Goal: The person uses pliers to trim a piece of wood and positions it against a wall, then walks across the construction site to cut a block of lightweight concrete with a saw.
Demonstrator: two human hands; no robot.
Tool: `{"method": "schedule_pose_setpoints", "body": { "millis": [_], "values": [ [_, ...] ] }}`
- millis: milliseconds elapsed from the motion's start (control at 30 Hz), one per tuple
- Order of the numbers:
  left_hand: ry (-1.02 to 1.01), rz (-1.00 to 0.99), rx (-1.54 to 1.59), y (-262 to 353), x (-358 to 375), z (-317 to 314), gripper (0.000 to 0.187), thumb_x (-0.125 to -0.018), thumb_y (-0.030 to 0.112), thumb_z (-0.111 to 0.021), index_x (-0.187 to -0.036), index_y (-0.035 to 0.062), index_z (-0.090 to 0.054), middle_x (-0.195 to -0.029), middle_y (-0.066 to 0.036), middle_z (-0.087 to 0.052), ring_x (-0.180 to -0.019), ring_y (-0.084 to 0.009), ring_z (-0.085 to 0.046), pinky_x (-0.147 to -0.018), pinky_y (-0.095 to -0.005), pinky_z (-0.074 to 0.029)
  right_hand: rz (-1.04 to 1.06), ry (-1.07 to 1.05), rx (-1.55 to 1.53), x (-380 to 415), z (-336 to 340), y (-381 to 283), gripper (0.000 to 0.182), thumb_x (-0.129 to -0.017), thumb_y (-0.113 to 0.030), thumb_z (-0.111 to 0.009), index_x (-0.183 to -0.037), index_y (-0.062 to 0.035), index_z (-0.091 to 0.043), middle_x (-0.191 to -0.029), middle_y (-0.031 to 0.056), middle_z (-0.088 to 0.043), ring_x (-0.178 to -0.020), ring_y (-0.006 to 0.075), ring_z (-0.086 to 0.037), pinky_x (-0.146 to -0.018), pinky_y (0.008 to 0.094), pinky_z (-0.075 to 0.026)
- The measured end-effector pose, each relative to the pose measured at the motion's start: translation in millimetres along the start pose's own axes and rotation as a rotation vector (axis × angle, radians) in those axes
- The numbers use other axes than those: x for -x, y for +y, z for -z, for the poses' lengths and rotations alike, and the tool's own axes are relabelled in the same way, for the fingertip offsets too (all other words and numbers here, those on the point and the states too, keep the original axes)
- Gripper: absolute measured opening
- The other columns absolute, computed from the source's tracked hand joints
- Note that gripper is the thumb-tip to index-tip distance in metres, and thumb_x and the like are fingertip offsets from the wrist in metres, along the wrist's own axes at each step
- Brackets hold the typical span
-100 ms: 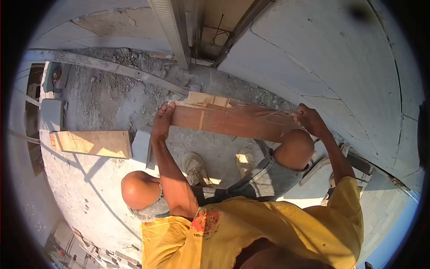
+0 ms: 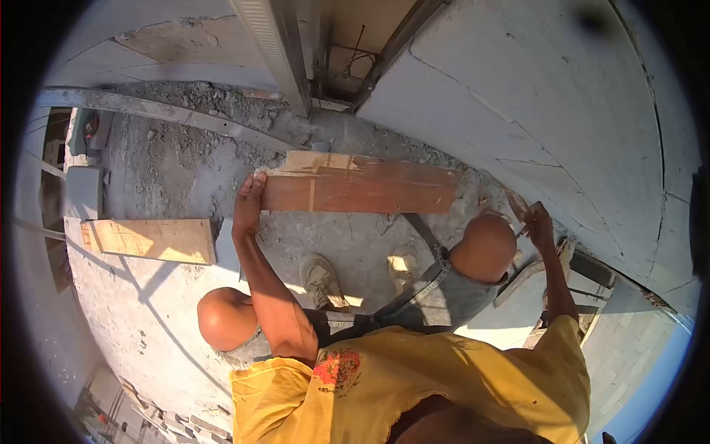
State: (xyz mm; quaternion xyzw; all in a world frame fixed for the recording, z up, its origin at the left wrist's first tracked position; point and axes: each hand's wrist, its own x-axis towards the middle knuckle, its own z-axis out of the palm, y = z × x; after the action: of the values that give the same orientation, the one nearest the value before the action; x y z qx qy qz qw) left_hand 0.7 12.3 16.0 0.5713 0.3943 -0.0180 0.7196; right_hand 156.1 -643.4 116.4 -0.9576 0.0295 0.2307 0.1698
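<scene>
My left hand (image 2: 251,196) grips the left end of a reddish-brown plywood board (image 2: 362,191), thumb on its upper face. The board is held level above the floor in front of my knees. Along its far edge the top layer is torn, baring paler wood. My right hand (image 2: 538,224) is apart from the board, beyond its right end and close to the wall. Its fingers are closed round a thin, brownish strip of wood (image 2: 517,203), partly hidden by the hand.
A pale wooden board (image 2: 151,240) lies on the floor to the left, beside a grey block (image 2: 228,251). A long metal bar (image 2: 185,115) crosses the rubble (image 2: 174,159) at the back. A block wall (image 2: 503,111) stands at the right, next to a metal post (image 2: 275,55).
My right hand has come away from the board's right end, moving right and toward me with the wood strip. My left hand and the board have shifted slightly left.
</scene>
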Motion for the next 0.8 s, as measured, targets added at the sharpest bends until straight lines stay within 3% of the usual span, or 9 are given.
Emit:
{"method": "schedule_pose_setpoints", "body": {
  "millis": [33,100,200,267,333,400,467,567,800],
  "values": [
    [-0.046,-0.013,-0.009,10.2,0.1,-0.7,0.023,-0.1,0.028,-0.06,-0.109,0.0085,-0.068,-0.098,0.007,-0.065,-0.091,-0.003,-0.054,-0.087,-0.0217,-0.043,-0.227,0.046,0.016,28.2,5.2,14.1,0.024,-0.092,-0.022,-0.067,-0.094,-0.0048,-0.05,-0.075,0.0143,-0.065,-0.071,0.0341,-0.067,-0.064,0.0419,-0.053],
    [-0.161,-0.031,0.015,12.3,-1.6,-14.7,0.024,-0.101,0.029,-0.059,-0.11,0.0085,-0.068,-0.099,0.007,-0.065,-0.09,-0.0033,-0.055,-0.087,-0.0219,-0.043,-0.398,0.019,0.485,67.7,1.2,110.2,0.032,-0.091,-0.026,-0.069,-0.111,-0.006,-0.054,-0.102,0.0193,-0.067,-0.094,0.0393,-0.066,-0.078,0.0474,-0.053],
    [-0.307,-0.052,0.055,11.2,-5.7,-56.9,0.026,-0.101,0.03,-0.059,-0.112,0.0078,-0.068,-0.1,0.006,-0.066,-0.091,-0.0033,-0.056,-0.087,-0.0222,-0.043,-0.201,0.292,0.58,105.1,-9.4,98.5,0.058,-0.087,-0.026,-0.074,-0.136,-0.0083,-0.048,-0.134,0.0231,-0.054,-0.12,0.0382,-0.056,-0.094,0.0475,-0.049],
    [-0.348,-0.05,0.068,-0.7,-10.9,-86.6,0.028,-0.101,0.031,-0.059,-0.113,0.0072,-0.068,-0.102,0.006,-0.066,-0.092,-0.0031,-0.056,-0.087,-0.0222,-0.043,0.049,0.297,0.201,76.0,-15.2,65.3,0.082,-0.082,-0.025,-0.08,-0.149,-0.0092,-0.035,-0.148,0.0227,-0.038,-0.134,0.0383,-0.044,-0.104,0.046,-0.043],
    [-0.429,-0.061,0.057,-2.4,-21.0,-117.2,0.027,-0.1,0.03,-0.06,-0.112,0.0073,-0.068,-0.101,0.006,-0.066,-0.092,-0.003,-0.056,-0.088,-0.0224,-0.043,-0.014,0.165,-0.186,44.8,-11.4,-9.2,0.087,-0.077,-0.022,-0.083,-0.149,-0.01,-0.035,-0.145,0.0228,-0.043,-0.132,0.0395,-0.045,-0.106,0.0467,-0.041],
    [-0.478,-0.086,0.042,-2.0,-31.8,-142.6,0.026,-0.1,0.03,-0.061,-0.112,0.0079,-0.069,-0.101,0.007,-0.066,-0.092,-0.0029,-0.055,-0.088,-0.0226,-0.043,0.38,0.082,0.059,9.7,-5.4,-64.3,0.084,-0.076,-0.02,-0.082,-0.147,-0.0117,-0.039,-0.14,0.0212,-0.049,-0.131,0.0366,-0.047,-0.106,0.0467,-0.041],
    [-0.502,-0.111,0.025,-1.1,-39.7,-160.8,0.025,-0.099,0.03,-0.063,-0.111,0.0091,-0.069,-0.1,0.007,-0.066,-0.091,-0.0028,-0.055,-0.088,-0.0227,-0.043,0.556,0.043,0.343,-10.7,-15.5,-100.7,0.07,-0.077,-0.02,-0.08,-0.139,-0.0118,-0.049,-0.127,0.0206,-0.059,-0.12,0.0361,-0.056,-0.099,0.0461,-0.046],
    [-0.506,-0.087,0.059,3.4,-50.0,-172.0,0.027,-0.099,0.03,-0.064,-0.112,0.0072,-0.069,-0.099,0.007,-0.066,-0.092,-0.0043,-0.055,-0.087,-0.023,-0.043,0.255,-0.362,0.114,-49.9,-52.9,-84.5,0.049,-0.08,-0.021,-0.075,-0.125,-0.0115,-0.059,-0.11,0.0191,-0.066,-0.102,0.0369,-0.063,-0.087,0.0464,-0.051],
    [-0.07,-0.35,-0.274,-63.4,-81.1,-170.9,0.051,-0.098,0.024,-0.064,-0.141,0.0018,-0.046,-0.136,-0.016,-0.052,-0.12,-0.0209,-0.054,-0.1,-0.033,-0.044,0.606,0.142,0.263,-78.7,-109.3,-96.9,0.021,-0.088,-0.012,-0.065,-0.108,-0.0057,-0.06,-0.096,0.0154,-0.065,-0.09,0.0374,-0.063,-0.077,0.0472,-0.051]
  ]
}}
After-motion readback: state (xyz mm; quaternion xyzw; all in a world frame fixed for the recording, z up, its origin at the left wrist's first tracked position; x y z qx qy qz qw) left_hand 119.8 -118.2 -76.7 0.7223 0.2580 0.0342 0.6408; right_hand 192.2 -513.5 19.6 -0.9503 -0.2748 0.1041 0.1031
